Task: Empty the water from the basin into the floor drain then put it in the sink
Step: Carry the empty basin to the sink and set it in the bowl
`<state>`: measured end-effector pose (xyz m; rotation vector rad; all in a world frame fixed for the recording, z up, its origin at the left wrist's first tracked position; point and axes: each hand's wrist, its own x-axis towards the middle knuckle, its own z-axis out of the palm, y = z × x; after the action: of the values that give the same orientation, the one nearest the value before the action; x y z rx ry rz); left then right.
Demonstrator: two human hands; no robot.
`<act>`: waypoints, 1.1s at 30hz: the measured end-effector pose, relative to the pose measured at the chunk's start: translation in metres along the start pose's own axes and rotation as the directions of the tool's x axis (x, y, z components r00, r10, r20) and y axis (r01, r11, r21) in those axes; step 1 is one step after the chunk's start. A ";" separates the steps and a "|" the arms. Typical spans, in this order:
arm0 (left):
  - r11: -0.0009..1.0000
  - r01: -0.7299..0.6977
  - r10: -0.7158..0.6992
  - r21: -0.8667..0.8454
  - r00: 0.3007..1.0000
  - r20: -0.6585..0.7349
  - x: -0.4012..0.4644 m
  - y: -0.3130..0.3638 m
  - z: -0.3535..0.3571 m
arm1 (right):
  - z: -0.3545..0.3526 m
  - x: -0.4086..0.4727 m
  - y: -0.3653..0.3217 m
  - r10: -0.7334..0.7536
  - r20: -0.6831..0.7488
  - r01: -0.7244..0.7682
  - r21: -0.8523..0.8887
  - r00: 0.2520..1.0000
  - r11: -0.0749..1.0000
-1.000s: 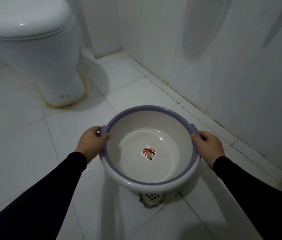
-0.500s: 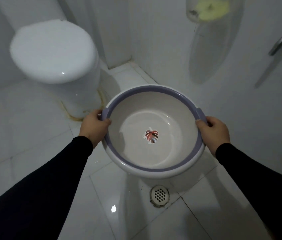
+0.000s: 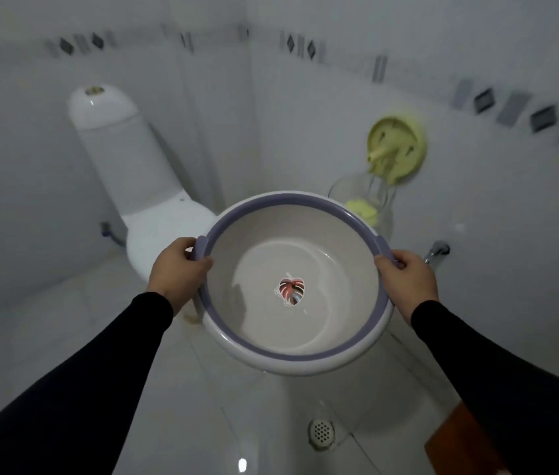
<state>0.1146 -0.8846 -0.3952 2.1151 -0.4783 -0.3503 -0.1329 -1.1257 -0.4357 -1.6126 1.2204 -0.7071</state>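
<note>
I hold a round white basin (image 3: 336,269) with a purple rim and a leaf sticker on its bottom, roughly level in the air at mid-frame. No water shows inside it. My left hand (image 3: 177,270) grips the rim's left handle and my right hand (image 3: 408,281) grips the right handle. The round floor drain (image 3: 321,431) lies on the white tiled floor below the basin, nearer to me. No sink is in view.
A white toilet (image 3: 141,207) stands at the back left against the tiled wall. A yellow-green wall holder (image 3: 396,149) with a clear container under it hangs on the right wall, beside a metal tap (image 3: 437,252). A brown wooden surface (image 3: 460,447) shows at the lower right.
Both hands have raised the basin well above the floor and the drain. My view has tilted up, bringing the toilet tank, the wall holder and the tap into sight.
</note>
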 end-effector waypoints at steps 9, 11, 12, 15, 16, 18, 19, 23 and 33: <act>0.994 -0.109 0.108 -0.006 0.994 -0.030 -0.009 0.155 -0.082 | -0.093 -0.019 -0.165 -0.092 0.011 0.092 -0.017 0.996 0.996; 0.989 -0.149 0.150 0.017 0.988 -0.030 -0.014 0.183 -0.087 | -0.117 -0.026 -0.186 -0.090 0.008 0.090 -0.009 0.996 0.996; 0.985 -0.167 0.168 0.035 0.986 -0.026 -0.015 0.193 -0.088 | -0.126 -0.028 -0.193 -0.092 0.006 0.092 -0.009 0.996 0.996; 0.966 -0.232 0.232 0.113 0.973 0.018 -0.019 0.219 -0.082 | -0.157 -0.036 -0.207 -0.077 -0.031 0.076 -0.020 0.997 0.997; 0.960 -0.248 0.247 0.129 0.969 0.029 -0.021 0.225 -0.079 | -0.165 -0.038 -0.207 -0.073 -0.041 0.072 -0.026 0.996 0.997; 0.952 -0.279 0.276 0.128 0.960 0.038 -0.023 0.240 -0.069 | -0.186 -0.042 -0.208 -0.072 -0.077 0.068 -0.047 0.994 0.997; 0.948 -0.294 0.290 0.124 0.956 0.046 -0.025 0.247 -0.064 | -0.195 -0.047 -0.209 -0.060 -0.096 0.055 -0.053 0.994 0.997; 0.927 -0.365 0.352 0.088 0.927 0.129 -0.033 0.278 -0.035 | -0.238 -0.065 -0.204 -0.019 -0.196 0.004 -0.077 0.980 0.997; 0.863 -0.504 0.469 -0.004 0.801 0.373 -0.075 0.352 0.056 | -0.348 -0.134 -0.174 0.033 -0.424 -0.095 -0.126 0.905 0.988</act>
<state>-0.0471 -1.0700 -0.1263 1.9265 -1.2558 -0.4213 -0.4103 -1.1123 -0.1325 -1.5731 1.6616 -0.9797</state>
